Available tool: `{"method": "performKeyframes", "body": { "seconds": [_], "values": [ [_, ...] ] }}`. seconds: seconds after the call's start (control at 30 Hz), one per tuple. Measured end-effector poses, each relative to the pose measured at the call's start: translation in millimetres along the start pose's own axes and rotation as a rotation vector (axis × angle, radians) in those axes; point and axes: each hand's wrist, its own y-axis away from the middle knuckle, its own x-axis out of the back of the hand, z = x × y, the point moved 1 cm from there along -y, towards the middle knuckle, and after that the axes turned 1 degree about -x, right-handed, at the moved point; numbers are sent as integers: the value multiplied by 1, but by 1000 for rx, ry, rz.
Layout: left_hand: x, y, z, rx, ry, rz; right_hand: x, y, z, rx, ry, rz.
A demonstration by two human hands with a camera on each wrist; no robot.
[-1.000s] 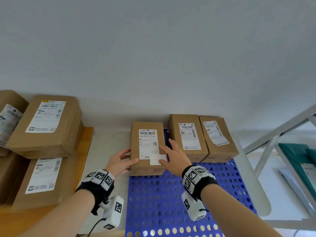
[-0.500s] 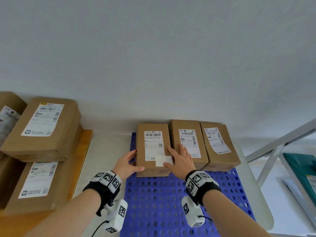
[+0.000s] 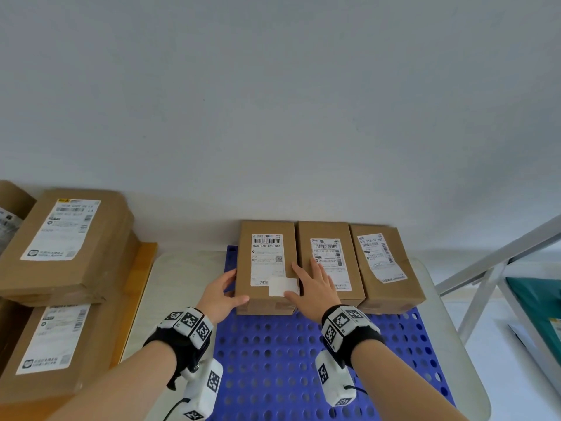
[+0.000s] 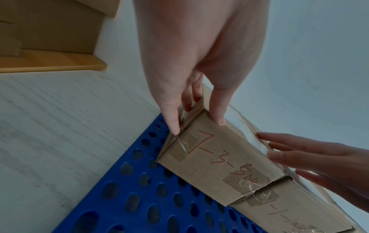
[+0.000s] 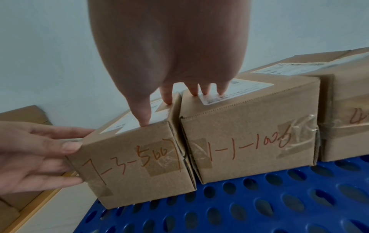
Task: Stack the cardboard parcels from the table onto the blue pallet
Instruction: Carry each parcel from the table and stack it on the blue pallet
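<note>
Three brown cardboard parcels stand side by side along the far edge of the blue perforated pallet (image 3: 273, 360). My left hand (image 3: 226, 288) presses straight fingers against the left side of the left parcel (image 3: 267, 229), thumb on its near top corner. My right hand (image 3: 306, 281) lies flat on top, thumb on the left parcel, fingers reaching onto the middle parcel (image 3: 326, 235). The right parcel (image 3: 385, 262) is untouched. The wrist views show the left parcel (image 5: 135, 170) marked in red pen, tight against the middle parcel (image 5: 247, 138).
Larger labelled parcels (image 3: 66, 238) are stacked on a wooden table (image 3: 142, 284) at the left. The pallet lies on a pale tabletop (image 3: 182, 284) against the wall. A grey metal frame (image 3: 491, 268) and a teal item (image 3: 537, 299) stand to the right.
Both hands have slid the left parcel away from me and to the right, until it sits against the middle parcel in line with the row.
</note>
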Motion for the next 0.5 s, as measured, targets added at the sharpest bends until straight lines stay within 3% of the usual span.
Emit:
{"method": "performKeyframes", "body": {
  "seconds": [0.23, 0.5],
  "values": [
    [-3, -2, 1, 4, -81, 29, 5, -3, -3, 10, 2, -17],
    [18, 16, 9, -40, -572, 143, 23, -19, -25, 139, -21, -11]
  ]
}}
